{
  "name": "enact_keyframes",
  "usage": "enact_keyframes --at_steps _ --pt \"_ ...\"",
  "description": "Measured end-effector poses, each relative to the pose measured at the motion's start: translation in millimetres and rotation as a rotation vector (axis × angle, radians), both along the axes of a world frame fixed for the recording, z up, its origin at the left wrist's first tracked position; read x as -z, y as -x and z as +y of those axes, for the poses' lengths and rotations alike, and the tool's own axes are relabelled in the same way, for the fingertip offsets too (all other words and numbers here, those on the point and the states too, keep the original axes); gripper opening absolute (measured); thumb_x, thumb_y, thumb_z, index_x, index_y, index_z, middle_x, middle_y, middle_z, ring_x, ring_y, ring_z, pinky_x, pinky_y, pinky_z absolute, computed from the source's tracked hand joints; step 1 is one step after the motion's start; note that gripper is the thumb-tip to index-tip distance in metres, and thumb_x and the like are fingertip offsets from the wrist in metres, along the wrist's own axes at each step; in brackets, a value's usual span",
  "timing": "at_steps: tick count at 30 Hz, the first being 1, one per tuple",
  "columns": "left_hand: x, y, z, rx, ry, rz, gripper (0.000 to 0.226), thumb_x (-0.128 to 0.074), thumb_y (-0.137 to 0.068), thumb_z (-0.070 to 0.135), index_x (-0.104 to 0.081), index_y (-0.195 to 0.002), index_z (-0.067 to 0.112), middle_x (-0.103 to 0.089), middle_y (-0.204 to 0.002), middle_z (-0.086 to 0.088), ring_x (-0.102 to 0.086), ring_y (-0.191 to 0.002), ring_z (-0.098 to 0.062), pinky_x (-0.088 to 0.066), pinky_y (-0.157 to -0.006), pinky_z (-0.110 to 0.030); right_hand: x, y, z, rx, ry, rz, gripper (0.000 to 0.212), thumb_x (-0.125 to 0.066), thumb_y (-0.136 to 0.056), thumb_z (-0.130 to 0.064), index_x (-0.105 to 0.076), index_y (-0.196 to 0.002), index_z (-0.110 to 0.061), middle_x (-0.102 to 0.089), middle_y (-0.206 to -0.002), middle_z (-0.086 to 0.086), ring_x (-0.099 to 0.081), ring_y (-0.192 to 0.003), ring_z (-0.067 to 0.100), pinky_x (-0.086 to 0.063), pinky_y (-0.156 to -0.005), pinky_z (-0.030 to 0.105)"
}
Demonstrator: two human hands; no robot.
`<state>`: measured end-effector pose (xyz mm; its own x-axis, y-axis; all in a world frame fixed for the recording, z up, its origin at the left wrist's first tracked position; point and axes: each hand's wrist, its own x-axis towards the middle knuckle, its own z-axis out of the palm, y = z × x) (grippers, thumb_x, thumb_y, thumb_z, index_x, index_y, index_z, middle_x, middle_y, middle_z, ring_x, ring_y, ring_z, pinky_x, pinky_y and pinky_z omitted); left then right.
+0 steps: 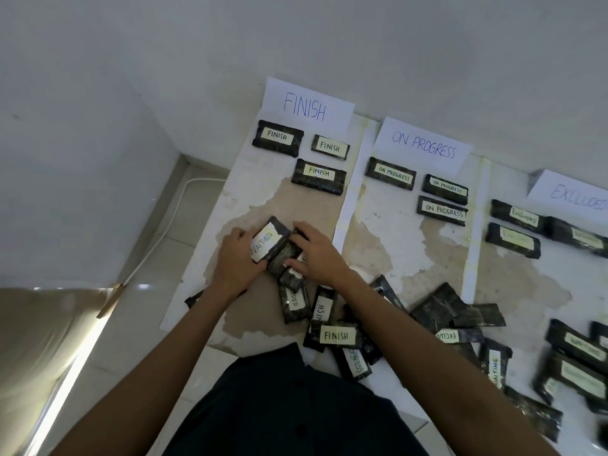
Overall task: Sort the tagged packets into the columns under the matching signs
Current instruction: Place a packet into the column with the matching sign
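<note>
Dark glossy packets, flat and oblong, each bearing a pale tape tag lettered by hand.

Well below the FINISH sign (306,106), in the same column: WAITING packet (265,245), tilted up off the surface, gripped by the left hand (235,258) with fingers and thumb curled round it. Just right of that, right hand (317,255) curled over a second packet (285,255), tag hidden.

Directly under the FINISH sign: three FINISH packets (318,172), flat and apart.

Right of the FINISH sign: ON PROGRESS sign (424,146), three ON PROGRESS packets (442,210) beneath.

Farther right: EXCLUDED sign (572,192), partly cut off, above EXCLUDED packets (519,218), some tags blurred.

Far below and right of the FINISH sign: unsorted heap (339,335), overlapping, tags reading FINISH, WAITING and parts of PROGRESS and EXCLUDED.
</note>
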<state>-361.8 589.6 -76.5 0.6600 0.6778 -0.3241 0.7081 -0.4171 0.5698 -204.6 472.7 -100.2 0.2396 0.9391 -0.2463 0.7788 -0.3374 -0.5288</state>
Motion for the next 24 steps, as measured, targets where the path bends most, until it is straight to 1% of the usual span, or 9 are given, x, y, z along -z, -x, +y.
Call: enact_keyframes --at_steps 2,4,7,9,11,13,16,20,24 --pt "-3.0 -1.8 3.8 0.028 -0.051 -0.006 0.068 -0.072 -0.067 0.027 -0.05 -0.128 0.008 -0.052 -0.11 -0.016 -0.049 -0.098 -0.033 -0.043 -0.081 -0.04 -2.5 -1.6 0.2 -0.002 0.001 0.008 0.061 -0.071 -0.08 -0.034 -0.052 -0.13 -0.006 -0.041 -0.144 0.021 -0.034 -0.136 0.036 -0.03 -0.113 0.046" --pt "-8.2 -5.8 6.2 0.066 -0.088 -0.011 0.072 -0.066 -0.062 0.034 -0.052 -0.127 0.008 -0.053 -0.112 -0.015 -0.049 -0.099 -0.032 -0.043 -0.081 -0.039 -4.9 -5.0 -2.1 0.0 -0.015 0.022 0.058 -0.072 -0.079 -0.032 -0.055 -0.127 -0.005 -0.045 -0.139 0.019 -0.041 -0.13 0.034 -0.035 -0.109 0.044" --pt "-18.5 -15.3 5.7 0.124 -0.12 -0.033 0.072 -0.061 -0.059 0.03 -0.052 -0.127 0.008 -0.053 -0.114 -0.015 -0.048 -0.101 -0.032 -0.04 -0.081 -0.036 -11.7 -11.6 -10.7 0.039 -0.04 0.07 0.047 -0.069 -0.08 -0.026 -0.058 -0.121 -0.005 -0.05 -0.132 0.013 -0.049 -0.119 0.027 -0.041 -0.103 0.036" --pt "-23.6 -23.2 2.8 0.16 -0.128 -0.052 0.07 -0.065 -0.061 0.025 -0.051 -0.128 0.009 -0.053 -0.116 -0.014 -0.047 -0.102 -0.031 -0.038 -0.083 -0.034 -17.5 -17.6 -19.9 0.095 -0.065 0.115 0.04 -0.067 -0.082 -0.022 -0.059 -0.118 -0.007 -0.054 -0.127 0.009 -0.052 -0.114 0.023 -0.043 -0.098 0.033" --pt "-27.9 -33.1 -3.3 0.199 -0.132 -0.07 0.069 -0.071 -0.064 0.018 -0.05 -0.13 0.01 -0.052 -0.118 -0.012 -0.047 -0.104 -0.03 -0.041 -0.087 -0.037 -21.9 -24.8 -32.9 0.154 -0.097 0.148 0.035 -0.066 -0.083 -0.019 -0.06 -0.115 -0.008 -0.058 -0.118 0.01 -0.055 -0.107 0.024 -0.046 -0.093 0.034" --pt "-32.0 -43.2 -12.1 0.246 -0.142 -0.088 0.07 -0.073 -0.065 0.017 -0.049 -0.131 0.012 -0.053 -0.117 -0.011 -0.047 -0.103 -0.03 -0.043 -0.088 -0.04 -26.2 -31.6 -49.5 0.225 -0.114 0.168 0.035 -0.066 -0.084 -0.018 -0.06 -0.117 -0.008 -0.06 -0.116 0.01 -0.057 -0.105 0.025 -0.047 -0.091 0.036" --pt "-37.1 -57.8 -30.0 0.303 -0.168 -0.103 0.069 -0.072 -0.066 0.019 -0.049 -0.131 0.014 -0.053 -0.116 -0.01 -0.047 -0.102 -0.03 -0.045 -0.085 -0.042 -35.5 -40.2 -77.6 0.292 -0.106 0.164 0.038 -0.064 -0.085 -0.018 -0.058 -0.122 -0.009 -0.06 -0.121 0.009 -0.057 -0.109 0.024 -0.046 -0.094 0.034" --pt "-39.0 -76.6 -60.4 0.377 -0.175 -0.119 0.067 -0.071 -0.067 0.02 -0.049 -0.13 0.015 -0.053 -0.114 -0.008 -0.046 -0.098 -0.028 -0.045 -0.081 -0.04 -46.1 -52.8 -117.5 0.354 -0.103 0.178 0.035 -0.063 -0.086 -0.015 -0.059 -0.121 -0.008 -0.062 -0.119 0.009 -0.057 -0.107 0.019 -0.04 -0.09 0.02" --pt "-41.1 -95.3 -95.8 0.43 -0.173 -0.137 0.067 -0.07 -0.067 0.02 -0.05 -0.131 0.011 -0.053 -0.114 -0.008 -0.047 -0.097 -0.028 -0.045 -0.081 -0.039 -53.4 -66.7 -159.2 0.505 -0.119 0.248 0.031 -0.064 -0.085 -0.016 -0.06 -0.115 -0.012 -0.064 -0.11 0.004 -0.06 -0.093 0.015 -0.046 -0.079 0.022"
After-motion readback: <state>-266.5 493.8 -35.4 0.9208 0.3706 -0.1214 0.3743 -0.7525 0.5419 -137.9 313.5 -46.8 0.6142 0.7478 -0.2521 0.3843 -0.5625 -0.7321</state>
